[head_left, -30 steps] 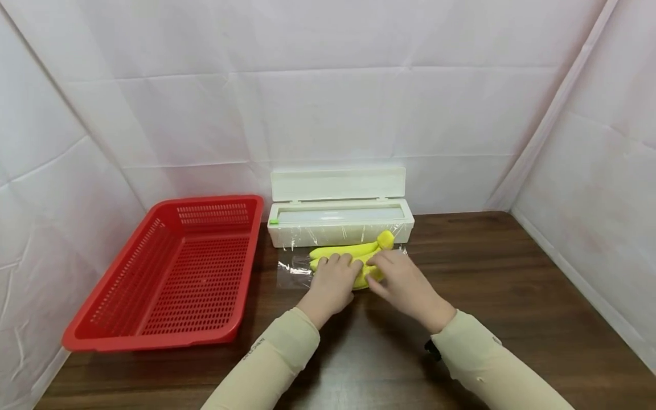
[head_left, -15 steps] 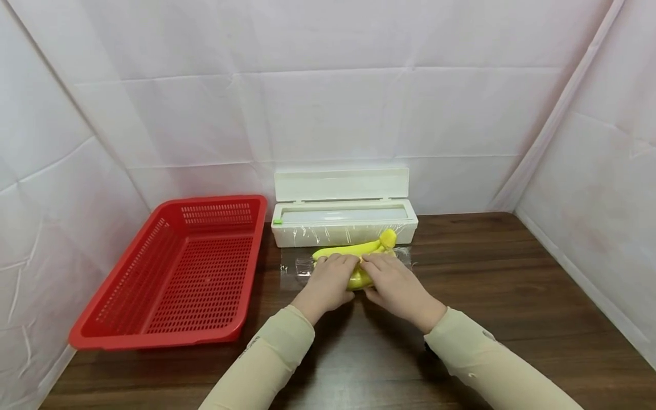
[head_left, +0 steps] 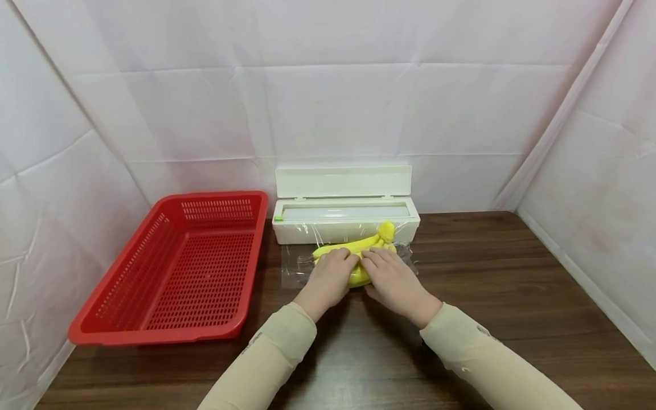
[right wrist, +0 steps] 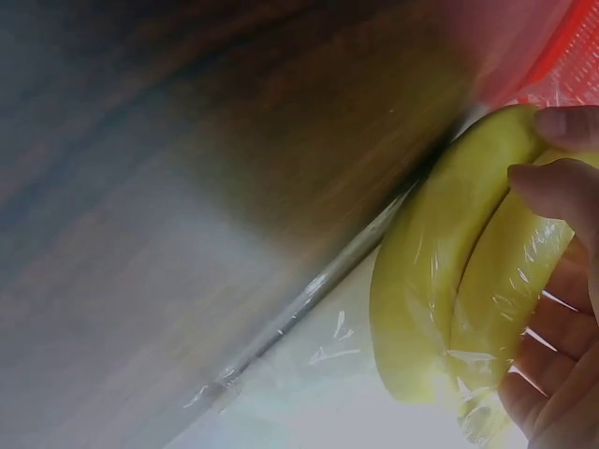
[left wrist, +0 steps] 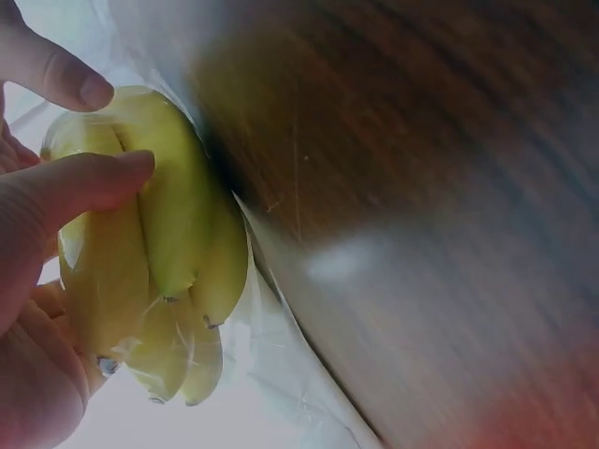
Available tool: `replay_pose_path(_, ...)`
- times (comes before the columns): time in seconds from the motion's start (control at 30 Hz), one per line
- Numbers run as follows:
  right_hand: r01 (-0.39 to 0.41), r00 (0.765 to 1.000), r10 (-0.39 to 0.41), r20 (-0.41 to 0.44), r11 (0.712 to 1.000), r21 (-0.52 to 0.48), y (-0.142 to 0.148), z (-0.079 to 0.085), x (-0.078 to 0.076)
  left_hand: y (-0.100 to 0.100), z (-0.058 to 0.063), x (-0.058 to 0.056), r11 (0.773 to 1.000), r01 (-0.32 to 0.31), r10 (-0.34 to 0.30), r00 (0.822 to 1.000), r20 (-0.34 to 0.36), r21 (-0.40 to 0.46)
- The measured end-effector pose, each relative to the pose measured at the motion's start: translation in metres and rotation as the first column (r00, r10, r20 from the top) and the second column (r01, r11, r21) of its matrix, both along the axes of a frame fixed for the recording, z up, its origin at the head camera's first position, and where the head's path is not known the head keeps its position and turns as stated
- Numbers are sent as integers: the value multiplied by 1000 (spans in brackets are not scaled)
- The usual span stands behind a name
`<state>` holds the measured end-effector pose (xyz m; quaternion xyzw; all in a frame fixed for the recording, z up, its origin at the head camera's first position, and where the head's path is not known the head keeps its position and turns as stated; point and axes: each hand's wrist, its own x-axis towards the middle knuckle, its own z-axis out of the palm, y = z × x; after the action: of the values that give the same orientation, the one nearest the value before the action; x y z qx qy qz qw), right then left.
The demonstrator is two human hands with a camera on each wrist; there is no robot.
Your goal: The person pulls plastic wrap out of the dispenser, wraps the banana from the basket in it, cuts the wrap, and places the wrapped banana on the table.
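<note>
A bunch of yellow bananas (head_left: 359,278) lies partly under clear cling film (head_left: 297,267), just in front of a white film dispenser box (head_left: 346,230). My left hand (head_left: 330,279) grips the bunch on its left side, fingers over the top and thumb on the near side. Beside it my right hand (head_left: 392,279) holds the right part the same way. In the left wrist view both thumbs press on the film-covered bananas (left wrist: 178,206). Wrinkled film covers the bananas (right wrist: 440,271) in the right wrist view too. The stem end (head_left: 386,230) points toward the box.
A red slotted plastic basket (head_left: 202,273) stands on the left of the dark wooden table (head_left: 487,285). The dispenser's lid (head_left: 343,181) stands raised at the back, near the white cloth wall (head_left: 333,114). Film stretches down from the box's front.
My right hand, earlier lifted with fingers apart at the film, has come down around the right part of the bananas. The left hand keeps its hold. Over the last half second little differs.
</note>
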<state>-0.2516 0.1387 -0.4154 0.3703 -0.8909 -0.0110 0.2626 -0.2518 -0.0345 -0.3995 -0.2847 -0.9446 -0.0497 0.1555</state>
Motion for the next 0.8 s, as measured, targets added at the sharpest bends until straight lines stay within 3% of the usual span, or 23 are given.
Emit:
replay_pose_path(0.13,5,1000,-5,4,1000,-2,-2,2,-1,1,3,-5,1000,9,-9,1000,-15,-21)
replay_pose_path(0.4,9,999,-9,34,1000,6,-4,1,-6,-1,14,-22,1000,-13,15,988,154,-12)
replay_pose_path(0.6,28,998,-29,61,999,32,-4,0,-9,-4,25,-31,999,-16,-2,941,338,49)
replay_pose_path(0.8,57,997,-58,46,998,25,-5,-2,-13,-7,37,-34,991,-23,-42,886,461,133)
